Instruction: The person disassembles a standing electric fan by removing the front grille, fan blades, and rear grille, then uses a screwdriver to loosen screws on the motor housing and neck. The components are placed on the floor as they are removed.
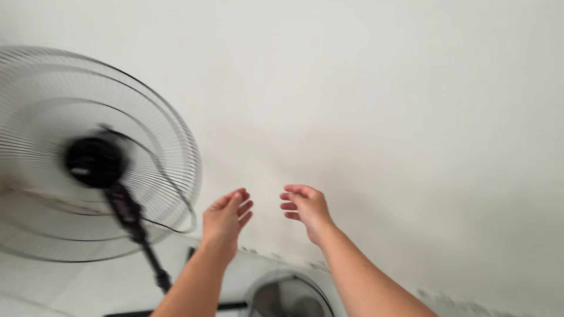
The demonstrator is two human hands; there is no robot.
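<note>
Both held up bare: left hand (226,218) and right hand (306,208), fingers loosely curled, gripping nothing. Nearby, blurry wire-caged standing fan (94,161) against white wall (382,105).

The person's left hand (225,218) and right hand (306,208) are raised side by side in front of a plain white wall, empty, fingers loosely curled, palms turned toward each other with a gap between them. Nearest to the left hand stands a pedestal fan with a round wire-mesh guard and black hub (94,161) on a black pole; it appears blurred and leans left of both hands, untouched.
</note>
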